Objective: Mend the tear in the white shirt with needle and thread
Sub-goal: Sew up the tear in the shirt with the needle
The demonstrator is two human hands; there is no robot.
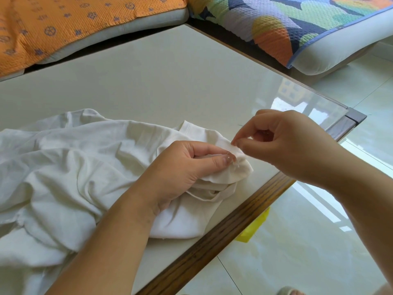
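On glossy table [170, 81], crumpled white shirt [74, 167]

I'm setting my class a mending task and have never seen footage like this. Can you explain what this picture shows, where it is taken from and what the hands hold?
There is no machine: a person wears one camera on the head, looking down at their own bare hands. A crumpled white shirt lies on a pale table near an orange cushion. The left hand grips a bunched fold of it. The right hand pinches at that fold, seemingly on the needle, too thin to be sure.
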